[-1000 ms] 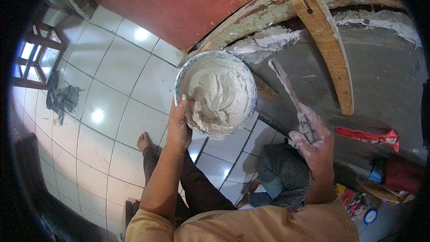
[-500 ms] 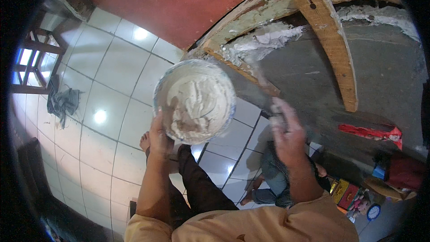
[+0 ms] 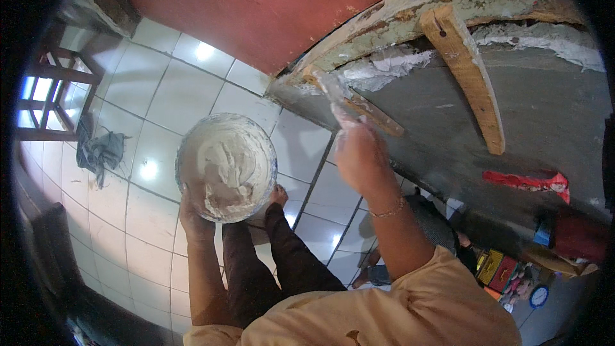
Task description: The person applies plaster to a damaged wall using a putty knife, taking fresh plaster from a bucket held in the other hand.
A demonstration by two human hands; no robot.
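My left hand [image 3: 195, 214] grips the near left rim of a round bowl [image 3: 271, 176], pale with bluish mottling. Thick white paste [image 3: 225, 160] partly fills it. My right hand [image 3: 362, 154] is closed round a putty knife [image 3: 332, 90], its blade smeared and blurred with paste. The blade is up by a short wooden bracket [image 3: 378, 115] at the grey wall's left end; whether it touches the wall I cannot tell. Rough white filler [image 3: 391, 65] lines the seam under the peeling ledge, to the right of the blade.
A longer curved wooden bracket [image 3: 471, 86] stands out from the grey wall [image 3: 429, 112]. A red strip [image 3: 525, 181] is on the wall lower right. Another person's legs [image 3: 423, 218] are below my right arm. A grey cloth [image 3: 101, 150] lies on the tiled floor [image 3: 154, 90].
My right hand has moved up and left with the putty knife, toward the wall's left end. My left hand has brought the bowl left and slightly nearer to me.
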